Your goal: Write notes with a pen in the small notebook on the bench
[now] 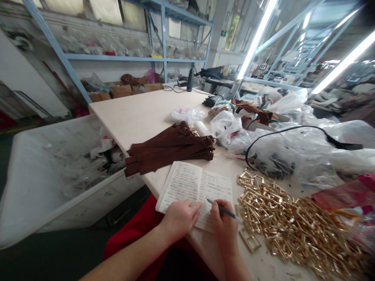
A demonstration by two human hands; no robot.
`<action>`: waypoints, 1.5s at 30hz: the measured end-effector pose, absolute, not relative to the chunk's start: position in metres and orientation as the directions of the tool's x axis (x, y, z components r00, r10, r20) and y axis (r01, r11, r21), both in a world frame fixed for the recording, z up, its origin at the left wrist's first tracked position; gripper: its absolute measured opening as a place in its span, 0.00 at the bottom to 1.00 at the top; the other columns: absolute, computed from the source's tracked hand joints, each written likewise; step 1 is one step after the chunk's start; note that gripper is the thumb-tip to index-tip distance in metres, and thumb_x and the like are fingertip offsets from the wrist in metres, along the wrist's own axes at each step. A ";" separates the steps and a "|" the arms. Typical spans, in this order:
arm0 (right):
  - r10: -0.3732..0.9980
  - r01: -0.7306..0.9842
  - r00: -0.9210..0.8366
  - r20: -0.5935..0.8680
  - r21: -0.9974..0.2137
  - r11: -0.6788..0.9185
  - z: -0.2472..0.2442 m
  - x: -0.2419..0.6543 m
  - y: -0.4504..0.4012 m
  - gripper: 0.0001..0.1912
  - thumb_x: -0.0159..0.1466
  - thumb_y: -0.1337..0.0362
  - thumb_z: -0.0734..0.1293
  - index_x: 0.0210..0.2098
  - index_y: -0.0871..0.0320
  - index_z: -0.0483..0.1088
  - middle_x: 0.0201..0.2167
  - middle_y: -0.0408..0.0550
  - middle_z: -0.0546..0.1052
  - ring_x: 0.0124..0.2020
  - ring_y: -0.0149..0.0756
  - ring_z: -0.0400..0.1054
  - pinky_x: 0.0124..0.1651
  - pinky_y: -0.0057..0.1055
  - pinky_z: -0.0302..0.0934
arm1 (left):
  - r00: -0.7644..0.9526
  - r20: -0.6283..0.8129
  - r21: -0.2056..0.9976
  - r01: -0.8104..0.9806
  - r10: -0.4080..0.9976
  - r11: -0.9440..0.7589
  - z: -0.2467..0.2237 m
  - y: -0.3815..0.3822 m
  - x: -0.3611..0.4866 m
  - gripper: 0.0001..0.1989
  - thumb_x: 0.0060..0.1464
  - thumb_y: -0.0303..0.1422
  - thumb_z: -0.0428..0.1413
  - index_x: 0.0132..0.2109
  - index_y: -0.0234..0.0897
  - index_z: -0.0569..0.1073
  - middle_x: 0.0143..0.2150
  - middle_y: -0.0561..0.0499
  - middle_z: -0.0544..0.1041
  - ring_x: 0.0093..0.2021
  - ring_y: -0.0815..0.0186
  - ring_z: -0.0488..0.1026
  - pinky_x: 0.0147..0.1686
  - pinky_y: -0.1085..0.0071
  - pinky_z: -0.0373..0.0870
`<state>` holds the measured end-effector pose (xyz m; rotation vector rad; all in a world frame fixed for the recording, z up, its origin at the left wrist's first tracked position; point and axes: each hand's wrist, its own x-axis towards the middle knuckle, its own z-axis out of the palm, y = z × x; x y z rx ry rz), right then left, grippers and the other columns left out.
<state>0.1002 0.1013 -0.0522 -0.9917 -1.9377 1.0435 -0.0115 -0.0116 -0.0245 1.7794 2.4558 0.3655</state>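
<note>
An open notebook (187, 183) with handwriting on both pages lies at the near edge of the table. My left hand (182, 218) rests on its lower part, fingers together and bent, and nothing shows in them. On the right page my right hand (224, 220) grips a dark pen (227, 211), whose tip points up and left over the paper. Just beyond the notebook is a stack of dark brown straps (172, 150). A large heap of gold metal buckles (293, 222) spreads to the right of my right hand.
Clear plastic bags (304, 152) and a black strap (287, 129) fill the right side of the table (125, 109). A white bin (58, 210) with plastic scraps stands at the left. Blue shelving (117, 57) is behind.
</note>
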 end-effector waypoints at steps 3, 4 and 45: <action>0.861 0.277 -0.454 0.228 -0.882 0.381 -0.054 0.101 0.102 0.10 0.60 0.56 0.60 0.31 0.57 0.66 0.23 0.43 0.70 0.26 0.34 0.64 0.30 0.29 0.60 | -0.317 0.068 0.245 0.925 0.946 0.292 -0.024 -0.011 -0.012 0.18 0.61 0.38 0.40 0.53 0.44 0.68 0.33 0.49 0.74 0.30 0.61 0.71 0.28 0.68 0.65; 0.860 0.276 -0.458 0.224 -0.884 0.378 -0.054 0.101 0.103 0.10 0.60 0.56 0.60 0.31 0.57 0.66 0.24 0.43 0.70 0.26 0.34 0.65 0.31 0.29 0.61 | -0.318 0.069 0.246 0.924 0.946 0.293 -0.024 -0.011 -0.012 0.18 0.61 0.38 0.40 0.53 0.44 0.68 0.33 0.49 0.74 0.30 0.61 0.71 0.28 0.68 0.65; 0.854 0.266 -0.478 0.205 -0.893 0.364 -0.051 0.102 0.101 0.12 0.61 0.56 0.59 0.32 0.57 0.68 0.25 0.44 0.73 0.27 0.34 0.66 0.33 0.29 0.62 | -0.325 0.065 0.273 0.915 0.943 0.296 -0.023 -0.010 -0.011 0.18 0.60 0.37 0.42 0.53 0.43 0.69 0.33 0.48 0.74 0.30 0.62 0.71 0.29 0.69 0.65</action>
